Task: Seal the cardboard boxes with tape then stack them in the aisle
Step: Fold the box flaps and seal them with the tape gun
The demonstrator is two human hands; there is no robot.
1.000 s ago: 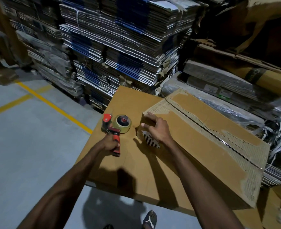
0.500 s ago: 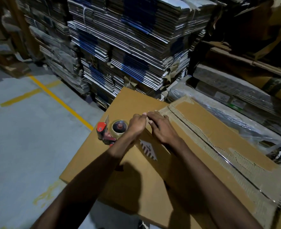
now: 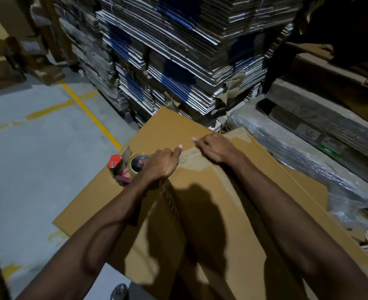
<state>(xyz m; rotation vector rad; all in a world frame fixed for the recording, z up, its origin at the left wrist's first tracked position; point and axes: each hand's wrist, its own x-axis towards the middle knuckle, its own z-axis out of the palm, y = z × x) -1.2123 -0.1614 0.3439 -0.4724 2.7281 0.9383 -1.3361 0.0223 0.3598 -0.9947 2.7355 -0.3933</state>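
This is a warehouse or packing store, dimly lit. At twelve o'clock rise tall stacks of flattened cardboard [image 3: 178, 50], bundled and tied. Yellow floor lines [image 3: 90, 113] cross the grey concrete floor [image 3: 27, 169] at ten o'clock, marking an aisle. At three o'clock lie plastic-wrapped bundles [image 3: 308, 152], probably more packed board, though the light there is poor.

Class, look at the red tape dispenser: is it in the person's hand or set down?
Set down. The tape dispenser lies on the flat cardboard sheet, while the left hand and right hand are both on the box.
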